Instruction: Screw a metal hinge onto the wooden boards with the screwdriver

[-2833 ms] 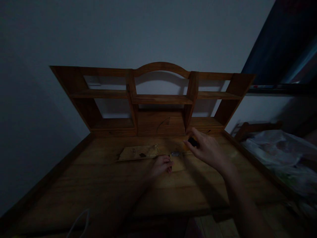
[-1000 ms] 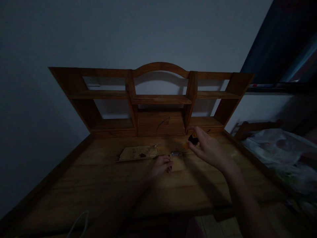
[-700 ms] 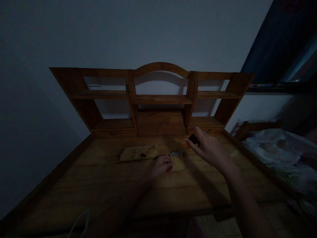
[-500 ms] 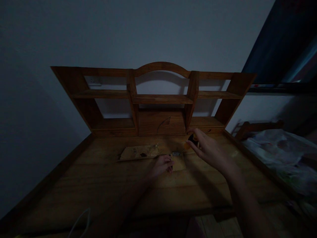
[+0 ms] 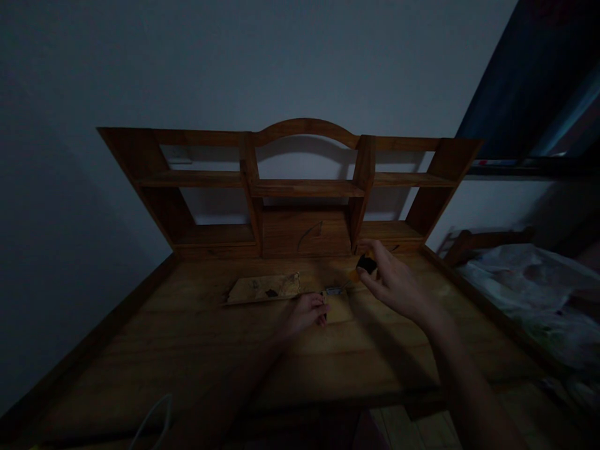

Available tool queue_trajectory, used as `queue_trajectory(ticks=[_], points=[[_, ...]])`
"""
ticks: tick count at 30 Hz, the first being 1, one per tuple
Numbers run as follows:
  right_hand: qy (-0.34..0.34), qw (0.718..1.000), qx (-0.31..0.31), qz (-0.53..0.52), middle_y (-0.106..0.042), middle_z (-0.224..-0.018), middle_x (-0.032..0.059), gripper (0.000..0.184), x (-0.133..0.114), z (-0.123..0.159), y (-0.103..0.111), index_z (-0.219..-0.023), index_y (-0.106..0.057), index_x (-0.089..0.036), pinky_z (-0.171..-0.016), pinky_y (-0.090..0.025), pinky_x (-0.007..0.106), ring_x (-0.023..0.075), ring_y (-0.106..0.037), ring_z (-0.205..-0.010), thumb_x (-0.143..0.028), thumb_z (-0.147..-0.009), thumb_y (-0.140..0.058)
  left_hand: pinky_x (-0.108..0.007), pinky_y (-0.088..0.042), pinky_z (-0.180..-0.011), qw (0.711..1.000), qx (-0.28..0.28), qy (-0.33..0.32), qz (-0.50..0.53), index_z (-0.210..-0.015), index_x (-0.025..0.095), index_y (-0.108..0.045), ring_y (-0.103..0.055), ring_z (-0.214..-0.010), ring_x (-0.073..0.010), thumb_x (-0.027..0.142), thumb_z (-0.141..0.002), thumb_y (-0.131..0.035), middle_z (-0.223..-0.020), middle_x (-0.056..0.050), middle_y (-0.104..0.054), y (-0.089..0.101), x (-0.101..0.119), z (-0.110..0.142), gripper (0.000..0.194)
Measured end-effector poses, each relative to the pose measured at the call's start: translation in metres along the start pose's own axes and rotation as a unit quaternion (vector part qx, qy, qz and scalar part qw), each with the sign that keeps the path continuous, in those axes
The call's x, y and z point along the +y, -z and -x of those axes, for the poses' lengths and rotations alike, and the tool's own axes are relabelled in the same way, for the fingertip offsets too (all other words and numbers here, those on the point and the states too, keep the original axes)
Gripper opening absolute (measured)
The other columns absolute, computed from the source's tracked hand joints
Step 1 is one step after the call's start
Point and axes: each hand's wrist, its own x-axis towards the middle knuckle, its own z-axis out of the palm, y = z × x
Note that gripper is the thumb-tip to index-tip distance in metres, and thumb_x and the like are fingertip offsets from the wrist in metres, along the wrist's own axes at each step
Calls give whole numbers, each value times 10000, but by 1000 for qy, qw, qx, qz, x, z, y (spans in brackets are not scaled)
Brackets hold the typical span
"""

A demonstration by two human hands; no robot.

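Tool and workpiece over the desk [image 5: 225,353]. Your right hand [image 5: 396,281] has its fingers closed about the black-and-orange tool [image 5: 367,264], raised above the surface; its faint, thin shaft slants toward the small metal fitting [image 5: 334,290], though contact cannot be told. Your left hand [image 5: 307,310] rests low, fingers bent around the left edge of the pale flat piece [image 5: 339,308], beside that fitting. The tattered board [image 5: 260,288] lies just beyond, to the left. The tool is probably light, stiff and sturdy; take it by the thick handle, clear of the shaft. The pale piece, likely rigid and light, may slide, so pinch it at its edge.
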Motion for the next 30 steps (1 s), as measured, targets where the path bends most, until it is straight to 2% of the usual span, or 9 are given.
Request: queue_trajectory(ticks=[3,7,12,15,17,21,25,30], points=[[13,1000,-10,-22,-570,-1317,117,380,-1,0,-1,-1331,-396,-232,-852,-512,382,255,-639,-1066,-373,-978,-400,-214,-443,-430,1000,-7,-5,-7,-770,141,-529,-559,-404,-113,427,-708,-791,-566,0,-612,1,-1,0,394],[-33,999,1,40,-630,-1202,140,422,-3,0,0,-1291,-440,-206,-758,-524,403,283,-676,-926,-471,-963,-418,-219,-448,-437,1000,0,-5,-13,-773,140,-528,-558,-409,-115,407,-724,-783,-561,0,-606,1,-2,0,372],[15,1000,-18,12,-604,-1255,115,393,-7,-3,0,-1332,-410,-227,-810,-520,375,260,-640,-1056,-370,-966,-413,-218,-459,-452,1000,-7,-21,-2,-805,144,-533,-571,-420,-114,439,-712,-791,-580,5,-617,1,-4,0,403],[-19,998,-10,63,-641,-1183,126,399,-9,-4,0,-1297,-445,-210,-757,-520,398,284,-670,-958,-438,-973,-390,-219,-457,-446,1000,-9,-18,2,-812,141,-532,-565,-411,-114,448,-712,-789,-575,3,-618,2,-6,0,413],[-28,997,-5,74,-630,-1210,130,431,-9,-5,0,-1307,-434,-209,-764,-517,411,297,-667,-966,-461,-957,-420,-215,-449,-437,1000,-4,-15,13,-825,144,-531,-563,-406,-113,451,-709,-792,-573,11,-613,2,-7,-1,420],[10,999,-17,27,-579,-1294,107,438,-7,-3,1,-1359,-372,-228,-839,-508,390,271,-625,-1086,-356,-946,-445,-203,-437,-426,999,-6,-25,18,-827,145,-532,-566,-405,-111,462,-709,-793,-566,16,-609,3,-10,-2,427],[-10,999,-16,32,-627,-1199,113,366,-6,-4,1,-1299,-428,-215,-811,-512,398,270,-663,-989,-391,-981,-384,-210,-452,-425,1000,-10,-21,13,-831,144,-523,-561,-393,-111,478,-699,-793,-555,13,-607,3,-12,-4,449],[16,1000,-14,0,-569,-1300,115,435,-3,-6,1,-1361,-371,-235,-852,-505,400,274,-626,-1082,-351,-948,-438,-220,-461,-422,1000,7,-8,15,-830,150,-513,-566,-392,-121,459,-694,-799,-553,15,-607,1,-10,-4,442]])
